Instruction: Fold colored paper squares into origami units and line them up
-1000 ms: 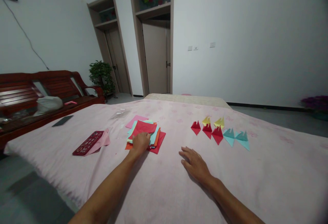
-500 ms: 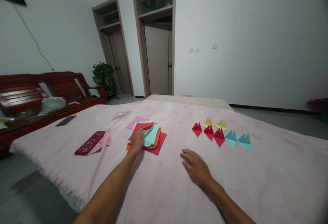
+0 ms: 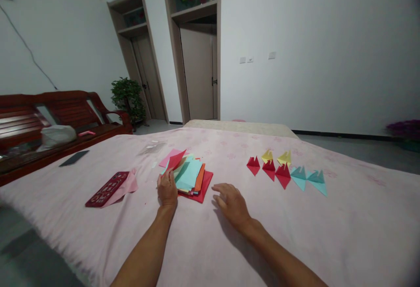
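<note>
A pile of coloured paper sheets, light blue, orange and red, lies on the pink cloth. At its left side my left hand grips a red sheet, lifted and tilted at the pile's upper left. My right hand hovers just right of the pile, fingers apart, holding nothing. Folded paper shapes stand in rows farther right: red ones, yellow ones and light blue ones.
On the cloth at left are a dark red printed packet with pink paper, a phone and a clear plastic wrapper. A wooden bench and a plant stand beyond.
My left hand has moved to the pile's left edge, and the red sheet's upper part has risen. My right hand has come left, closer to the pile. The view has shifted slightly.
</note>
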### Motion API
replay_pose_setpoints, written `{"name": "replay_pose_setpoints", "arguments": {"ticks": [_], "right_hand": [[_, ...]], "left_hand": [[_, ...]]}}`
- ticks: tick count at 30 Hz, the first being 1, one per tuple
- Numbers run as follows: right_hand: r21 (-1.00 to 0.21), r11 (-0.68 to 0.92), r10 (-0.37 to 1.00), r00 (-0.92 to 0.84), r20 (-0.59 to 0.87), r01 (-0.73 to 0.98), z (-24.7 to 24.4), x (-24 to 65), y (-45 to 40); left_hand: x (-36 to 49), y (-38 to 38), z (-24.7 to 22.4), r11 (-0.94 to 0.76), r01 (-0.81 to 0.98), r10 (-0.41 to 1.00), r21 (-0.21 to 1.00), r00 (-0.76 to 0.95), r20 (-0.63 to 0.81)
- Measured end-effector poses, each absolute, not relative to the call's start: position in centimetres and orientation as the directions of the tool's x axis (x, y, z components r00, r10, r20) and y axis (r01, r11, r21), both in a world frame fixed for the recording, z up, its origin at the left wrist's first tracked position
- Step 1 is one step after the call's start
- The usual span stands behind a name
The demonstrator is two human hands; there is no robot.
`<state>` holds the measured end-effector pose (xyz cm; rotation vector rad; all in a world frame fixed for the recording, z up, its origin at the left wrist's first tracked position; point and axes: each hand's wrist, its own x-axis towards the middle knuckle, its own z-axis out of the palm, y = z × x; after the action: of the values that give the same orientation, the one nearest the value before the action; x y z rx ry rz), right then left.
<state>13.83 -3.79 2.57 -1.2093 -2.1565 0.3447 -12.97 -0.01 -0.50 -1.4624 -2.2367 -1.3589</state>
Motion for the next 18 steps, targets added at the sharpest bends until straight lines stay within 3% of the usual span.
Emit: {"name": "replay_pose_setpoints", "arguments": {"ticks": [5, 12, 18], "right_hand": [[-0.309, 0.69, 0.713, -0.54, 0.448, 0.654, 3.5, 7.4, -1.8], [-0.058, 0.752, 0.608, -0.657, 0.446, 0.657, 2.7, 4.4, 1.1], [-0.077, 0.768, 0.551, -0.595, 0.585, 0.635, 2.1, 6.0, 2.1]], "left_hand": [[-13.7, 0.1, -1.6, 0.072, 0.769, 0.627, 0.636, -0.53, 0.57], [-14.7, 1.0, -2.6, -0.012, 0.74, 0.577, 0.673, -0.544, 0.609], [-14.9, 1.6, -3.2, -0.083, 0.722, 0.554, 0.687, -0.54, 0.634]]}}
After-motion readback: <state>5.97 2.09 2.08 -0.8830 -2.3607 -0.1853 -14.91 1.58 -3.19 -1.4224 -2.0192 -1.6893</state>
